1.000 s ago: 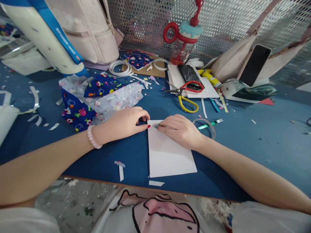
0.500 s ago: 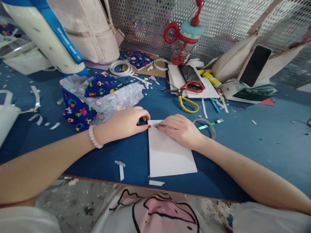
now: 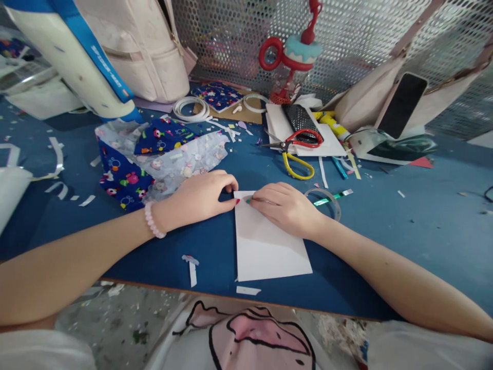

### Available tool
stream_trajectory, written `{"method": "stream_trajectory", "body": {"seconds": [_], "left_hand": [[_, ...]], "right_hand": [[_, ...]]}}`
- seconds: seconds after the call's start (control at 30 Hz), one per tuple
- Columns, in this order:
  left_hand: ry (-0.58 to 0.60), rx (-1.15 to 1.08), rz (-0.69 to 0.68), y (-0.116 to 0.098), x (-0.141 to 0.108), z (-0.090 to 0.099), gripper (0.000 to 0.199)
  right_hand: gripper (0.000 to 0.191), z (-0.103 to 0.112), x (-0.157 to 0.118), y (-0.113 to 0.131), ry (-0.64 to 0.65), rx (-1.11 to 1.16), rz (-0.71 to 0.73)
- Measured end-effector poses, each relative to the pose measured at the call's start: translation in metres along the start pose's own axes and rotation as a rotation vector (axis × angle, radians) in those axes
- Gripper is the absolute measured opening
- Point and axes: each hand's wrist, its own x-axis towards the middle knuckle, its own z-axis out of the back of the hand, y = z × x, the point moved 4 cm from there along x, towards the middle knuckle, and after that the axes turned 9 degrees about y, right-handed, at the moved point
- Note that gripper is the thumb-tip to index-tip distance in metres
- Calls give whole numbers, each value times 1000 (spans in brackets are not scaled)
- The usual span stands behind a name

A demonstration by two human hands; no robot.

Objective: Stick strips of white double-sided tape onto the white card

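Paper under both hands at its far edge

White and flat, it lies by the table's near edge. The left hand is at its far left corner, thumb and forefinger curled with a small gap; whether they pinch it, I cannot tell. The right hand rests across the far edge, fingers bent close together; anything beneath them is hidden. The step looks like adjusting or pressing that edge; the next move seems to call for a steady corner and light fingers. Beside the right wrist lies a tape roll; toward the table's far edge, scissors.
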Motion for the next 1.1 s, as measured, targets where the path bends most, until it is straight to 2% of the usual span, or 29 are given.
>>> {"method": "stream_trajectory", "body": {"seconds": [0.13,0.27,0.33,0.43,0.5,0.67,0.8,0.93,1.03,1.1], "left_hand": [[-53,12,-12,-2,0,-5,21],[-124,-1,-117,-7,0,-5,18],[-113,-1,-184,-11,0,-5,12],[-56,5,-232,-15,1,-5,14],[-30,-3,-236,-17,2,-4,16],[1,-45,-265,-16,3,-6,20],[3,-56,-290,-15,4,-9,22],[-5,-75,-293,-14,4,-10,22],[-11,-90,-304,-14,4,-10,22],[-9,-92,-309,-14,4,-9,23]], "right_hand": [[27,1,0,0,11,10,-8],[24,4,-1,-1,-12,28,-21],[22,6,-2,-4,-8,29,-42],[18,10,-7,-11,34,22,-89],[22,15,-12,-18,114,26,-149],[17,26,-27,-36,467,49,-297],[13,34,-34,-43,628,131,-375],[14,37,-34,-43,716,195,-354],[14,40,-34,-45,708,236,-365],[13,42,-36,-46,706,356,-385]]}}
